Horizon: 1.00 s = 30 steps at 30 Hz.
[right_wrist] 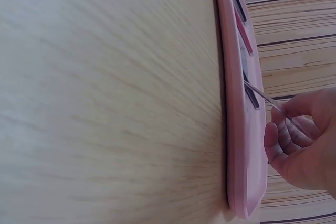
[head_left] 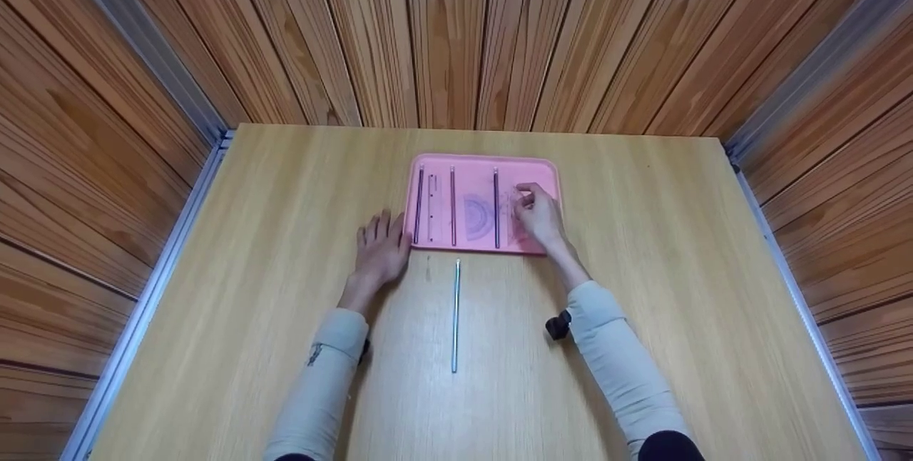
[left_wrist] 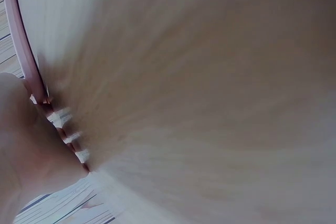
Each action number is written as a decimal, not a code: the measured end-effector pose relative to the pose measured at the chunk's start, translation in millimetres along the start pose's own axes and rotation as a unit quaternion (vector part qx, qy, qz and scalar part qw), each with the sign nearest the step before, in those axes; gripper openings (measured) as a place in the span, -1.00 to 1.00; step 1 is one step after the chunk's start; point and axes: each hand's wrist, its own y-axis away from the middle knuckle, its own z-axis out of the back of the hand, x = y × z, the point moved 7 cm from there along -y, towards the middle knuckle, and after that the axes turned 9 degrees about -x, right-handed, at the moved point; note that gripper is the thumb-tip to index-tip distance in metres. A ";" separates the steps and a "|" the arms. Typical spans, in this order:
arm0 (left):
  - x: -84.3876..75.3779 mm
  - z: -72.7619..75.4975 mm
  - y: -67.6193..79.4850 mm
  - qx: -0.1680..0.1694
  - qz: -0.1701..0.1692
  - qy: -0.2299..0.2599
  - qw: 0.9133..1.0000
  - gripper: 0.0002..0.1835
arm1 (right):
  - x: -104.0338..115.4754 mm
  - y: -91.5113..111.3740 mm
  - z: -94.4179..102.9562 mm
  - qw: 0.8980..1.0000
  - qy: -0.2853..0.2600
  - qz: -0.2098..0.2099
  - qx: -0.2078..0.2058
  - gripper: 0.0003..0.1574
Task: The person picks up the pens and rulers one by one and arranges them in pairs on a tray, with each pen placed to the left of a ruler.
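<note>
A pink tray (head_left: 471,160) lies on the table. Inside it are a dark pencil (head_left: 419,204) at the left, a clear ruler (head_left: 432,208), a reddish pencil (head_left: 453,205), a protractor (head_left: 476,218) and another dark pencil (head_left: 496,208). My right hand (head_left: 540,217) is over the tray's right part, thumb and fingers pinching a thin clear plastic piece (right_wrist: 270,99). That piece shows nearly edge-on in the right wrist view, so its full shape cannot be made out. My left hand (head_left: 383,248) rests on the table with fingers extended, at the tray's lower left corner.
A light blue pencil (head_left: 456,316) lies lengthwise on the table in front of the tray, between my forearms. Wood-patterned panels (head_left: 446,40) stand behind the table and along both sides, with metal rails (head_left: 153,282) at the side edges.
</note>
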 end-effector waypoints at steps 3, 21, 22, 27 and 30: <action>0.5 0.0 0.5 0.003 0.002 -0.001 1.000 -0.35 | 0.0 -1.4 -3.3 1.000 0.016 -0.002 0.003 -0.55; -1.8 0.2 0.6 0.007 0.000 -0.010 1.000 -0.36 | -6.6 -7.5 -18.0 0.997 0.075 0.000 0.008 -0.58; -2.1 0.8 0.5 0.006 -0.003 -0.009 1.000 -0.36 | -6.5 -7.6 -18.2 0.997 0.081 0.003 0.006 -0.59; -1.1 2.3 0.4 0.002 -0.003 -0.004 1.000 -0.36 | -4.7 -6.7 -18.8 0.991 0.129 0.027 -0.012 -0.60; 0.3 1.3 0.2 0.003 0.002 -0.005 1.000 -0.36 | -7.5 -5.5 -19.8 0.985 0.173 0.022 -0.012 -0.56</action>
